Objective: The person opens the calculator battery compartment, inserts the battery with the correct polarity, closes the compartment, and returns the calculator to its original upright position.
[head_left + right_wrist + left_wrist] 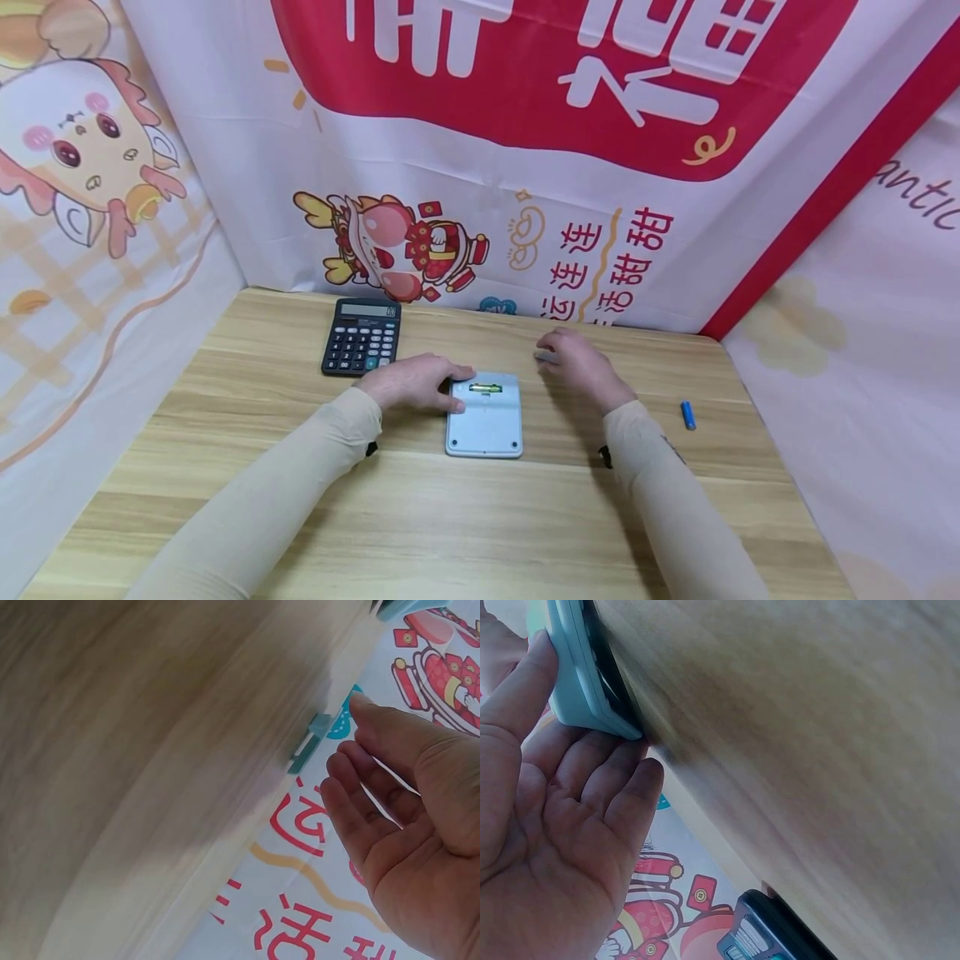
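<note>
A light blue calculator (483, 425) lies face down on the wooden table, its battery slot uncovered and a yellow-green battery (486, 388) inside. My left hand (416, 382) grips its upper left corner, thumb on the left side and fingers along the far end. In the left wrist view the calculator (574, 675) shows side-on between thumb and fingers. My right hand (581, 367) is beside a small battery cover (547, 357) near the back edge. The right wrist view shows the cover (310, 744) on the table, just off the loosely bent fingers.
A black desk calculator (362, 337) lies face up at the back left. A blue battery (688, 415) lies on the table (450, 533) to the right of my right hand. A printed cloth (487, 183) hangs along the back edge, with more cloth at both sides.
</note>
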Demonstrator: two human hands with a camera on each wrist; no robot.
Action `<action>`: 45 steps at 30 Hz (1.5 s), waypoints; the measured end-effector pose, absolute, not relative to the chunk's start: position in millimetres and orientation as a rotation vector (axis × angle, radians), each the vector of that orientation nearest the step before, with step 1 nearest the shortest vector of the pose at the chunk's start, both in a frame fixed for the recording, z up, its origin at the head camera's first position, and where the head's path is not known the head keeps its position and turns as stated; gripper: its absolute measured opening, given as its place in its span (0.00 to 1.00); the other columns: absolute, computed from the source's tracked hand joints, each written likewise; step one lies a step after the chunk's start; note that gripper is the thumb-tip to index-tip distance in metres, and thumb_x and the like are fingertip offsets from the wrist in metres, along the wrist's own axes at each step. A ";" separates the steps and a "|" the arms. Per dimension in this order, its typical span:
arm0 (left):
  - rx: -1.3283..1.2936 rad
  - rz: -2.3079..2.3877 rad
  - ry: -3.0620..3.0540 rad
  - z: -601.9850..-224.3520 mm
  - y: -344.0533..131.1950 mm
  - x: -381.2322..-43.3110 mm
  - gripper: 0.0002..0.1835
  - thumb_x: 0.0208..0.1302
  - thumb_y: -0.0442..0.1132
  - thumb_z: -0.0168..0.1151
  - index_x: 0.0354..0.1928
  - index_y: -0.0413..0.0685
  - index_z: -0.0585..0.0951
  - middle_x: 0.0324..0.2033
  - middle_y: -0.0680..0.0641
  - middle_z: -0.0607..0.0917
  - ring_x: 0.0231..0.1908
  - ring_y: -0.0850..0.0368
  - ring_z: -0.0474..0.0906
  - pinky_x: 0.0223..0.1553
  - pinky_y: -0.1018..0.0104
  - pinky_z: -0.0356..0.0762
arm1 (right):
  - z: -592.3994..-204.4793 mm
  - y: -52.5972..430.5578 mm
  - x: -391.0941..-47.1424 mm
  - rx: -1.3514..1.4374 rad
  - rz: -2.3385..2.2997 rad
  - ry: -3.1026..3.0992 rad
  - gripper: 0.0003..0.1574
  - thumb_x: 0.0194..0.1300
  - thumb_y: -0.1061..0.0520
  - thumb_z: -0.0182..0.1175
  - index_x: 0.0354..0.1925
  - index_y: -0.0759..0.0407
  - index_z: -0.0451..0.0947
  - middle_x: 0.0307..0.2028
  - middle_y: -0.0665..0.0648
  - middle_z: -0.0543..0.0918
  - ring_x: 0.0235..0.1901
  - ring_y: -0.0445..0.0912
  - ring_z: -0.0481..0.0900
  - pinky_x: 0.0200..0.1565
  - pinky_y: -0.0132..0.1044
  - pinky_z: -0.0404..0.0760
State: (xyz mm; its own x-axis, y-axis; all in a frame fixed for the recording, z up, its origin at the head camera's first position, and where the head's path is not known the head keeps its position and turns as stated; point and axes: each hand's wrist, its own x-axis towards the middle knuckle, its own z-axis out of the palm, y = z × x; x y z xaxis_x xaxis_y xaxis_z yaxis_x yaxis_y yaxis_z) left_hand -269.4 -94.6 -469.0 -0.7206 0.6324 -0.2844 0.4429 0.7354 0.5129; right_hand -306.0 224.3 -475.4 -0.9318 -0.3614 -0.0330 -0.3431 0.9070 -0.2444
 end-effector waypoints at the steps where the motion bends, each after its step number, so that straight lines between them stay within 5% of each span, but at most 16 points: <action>1: 0.820 0.577 2.491 -468.9 -94.8 -269.2 0.36 0.70 0.58 0.68 0.77 0.63 0.72 0.75 0.54 0.77 0.72 0.53 0.75 0.77 0.49 0.71 | -475.6 225.0 -305.8 -0.547 -0.360 2.991 0.23 0.67 0.56 0.74 0.59 0.55 0.84 0.56 0.54 0.86 0.58 0.51 0.84 0.64 0.51 0.85; 18: 0.811 0.593 2.480 -469.0 -94.5 -270.2 0.36 0.70 0.58 0.68 0.77 0.63 0.72 0.75 0.55 0.77 0.69 0.55 0.75 0.77 0.49 0.71 | -482.3 228.3 -312.3 -0.449 -0.306 2.976 0.14 0.68 0.59 0.72 0.52 0.52 0.88 0.48 0.52 0.87 0.51 0.48 0.84 0.59 0.50 0.87; 27: 0.815 0.601 2.479 -469.2 -94.7 -271.1 0.36 0.70 0.58 0.69 0.77 0.63 0.72 0.74 0.54 0.78 0.66 0.57 0.77 0.76 0.50 0.72 | -477.8 229.7 -310.6 -0.412 -0.356 2.996 0.11 0.71 0.58 0.69 0.51 0.52 0.90 0.51 0.54 0.90 0.55 0.51 0.86 0.62 0.52 0.86; 45: 0.811 0.583 2.488 -471.4 -96.0 -271.1 0.36 0.70 0.59 0.68 0.77 0.65 0.71 0.75 0.55 0.77 0.66 0.57 0.76 0.77 0.49 0.71 | -467.8 221.7 -303.2 -0.498 -0.369 3.059 0.11 0.72 0.61 0.68 0.50 0.53 0.90 0.48 0.53 0.92 0.52 0.49 0.89 0.59 0.50 0.88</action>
